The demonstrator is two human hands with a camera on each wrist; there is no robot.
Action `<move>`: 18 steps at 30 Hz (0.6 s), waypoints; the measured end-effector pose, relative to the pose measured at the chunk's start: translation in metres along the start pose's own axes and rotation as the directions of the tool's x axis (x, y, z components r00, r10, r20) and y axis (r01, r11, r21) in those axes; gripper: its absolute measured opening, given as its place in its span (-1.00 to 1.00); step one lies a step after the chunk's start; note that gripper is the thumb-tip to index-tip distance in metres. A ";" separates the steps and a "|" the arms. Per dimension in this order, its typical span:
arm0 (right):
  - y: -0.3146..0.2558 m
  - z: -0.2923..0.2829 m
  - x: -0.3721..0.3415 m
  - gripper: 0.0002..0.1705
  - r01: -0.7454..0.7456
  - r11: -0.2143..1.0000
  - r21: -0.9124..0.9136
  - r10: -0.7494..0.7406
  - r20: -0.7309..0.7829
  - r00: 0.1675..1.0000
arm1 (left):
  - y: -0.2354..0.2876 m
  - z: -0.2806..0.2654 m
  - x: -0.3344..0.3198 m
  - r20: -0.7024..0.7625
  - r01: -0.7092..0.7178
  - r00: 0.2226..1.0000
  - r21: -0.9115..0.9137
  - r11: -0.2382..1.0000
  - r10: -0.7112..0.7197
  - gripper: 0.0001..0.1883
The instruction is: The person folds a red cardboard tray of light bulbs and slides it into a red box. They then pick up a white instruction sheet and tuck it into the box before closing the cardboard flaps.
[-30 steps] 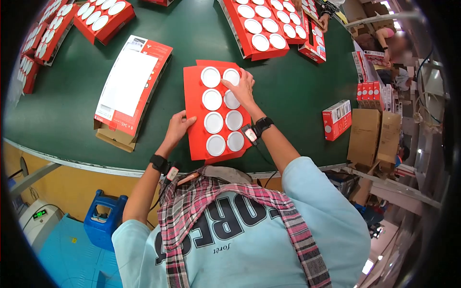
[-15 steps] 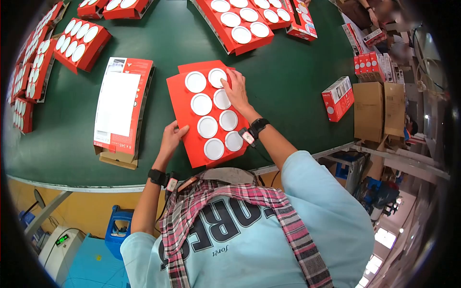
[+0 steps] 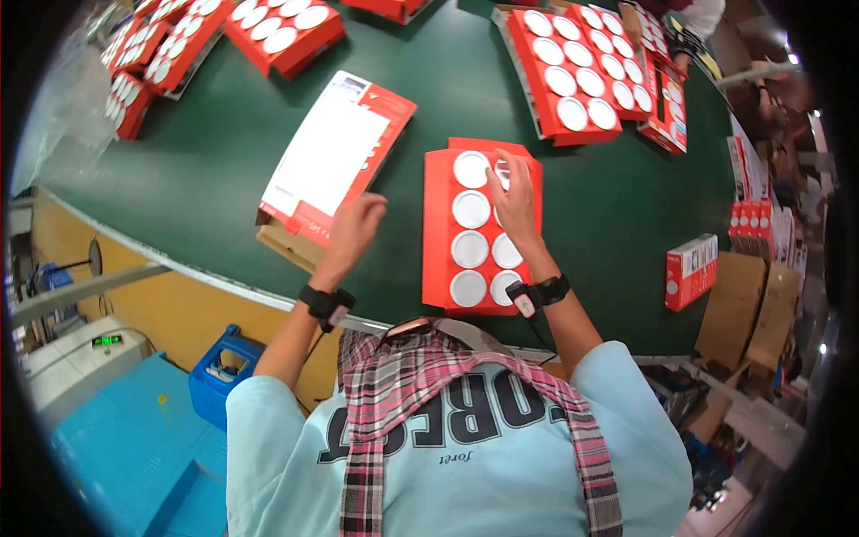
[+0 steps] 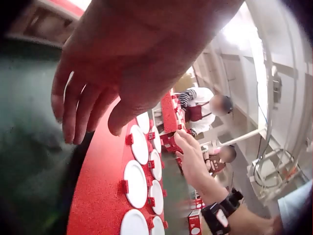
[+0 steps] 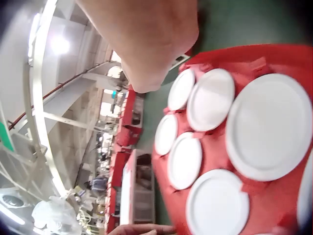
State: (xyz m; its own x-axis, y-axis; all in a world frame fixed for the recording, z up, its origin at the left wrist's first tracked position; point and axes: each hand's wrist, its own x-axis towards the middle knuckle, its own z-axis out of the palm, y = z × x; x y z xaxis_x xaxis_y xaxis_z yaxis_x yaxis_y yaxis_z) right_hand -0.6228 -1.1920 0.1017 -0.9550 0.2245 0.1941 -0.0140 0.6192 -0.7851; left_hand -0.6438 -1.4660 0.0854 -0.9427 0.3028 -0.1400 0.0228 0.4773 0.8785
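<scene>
In the head view a red cardboard insert lies on the green table, set with two columns of white round discs. Over its upper right discs is my right hand, fingers slightly bent, thumb and fingertips around the top right disc. My left hand is off the insert, to its left, beside the lower end of a red and white carton with an open brown flap. The left wrist view shows this hand with loose fingers and nothing in them. Fingertips of the right hand are hidden in the right wrist view.
More disc-filled red inserts stand at the back right and back left. A small red box is on the right, near brown cartons. Clear plastic hangs at the far left. Another person's hand shows at the back right.
My left hand has let go of the insert's left edge and moved left toward the carton. The right hand stays at the top right disc. The head view has shifted.
</scene>
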 end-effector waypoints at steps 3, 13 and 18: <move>-0.020 0.053 0.002 -0.54 -0.171 0.937 0.306 0.112 0.201 0.973 | -0.028 -0.061 0.010 -0.333 -0.107 0.911 0.378 0.920 0.243 -0.73; -0.011 0.195 0.009 -0.20 -0.475 0.870 0.131 0.378 0.441 0.814 | -0.117 -0.137 0.046 -0.489 0.209 0.867 0.185 0.960 -0.095 -0.66; -0.032 0.187 0.004 -0.33 -0.568 0.809 0.149 0.456 0.451 0.767 | -0.196 -0.216 -0.003 -0.631 0.355 0.734 0.043 0.934 -0.251 -0.68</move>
State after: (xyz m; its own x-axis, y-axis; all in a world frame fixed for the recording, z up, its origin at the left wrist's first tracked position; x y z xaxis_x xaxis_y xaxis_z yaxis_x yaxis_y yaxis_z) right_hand -0.6816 -1.3520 0.0180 -0.8727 0.1147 -0.4746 0.4874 0.2614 -0.8331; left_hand -0.7169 -1.7385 0.0127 -0.9080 -0.4175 -0.0350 -0.2996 0.5885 0.7510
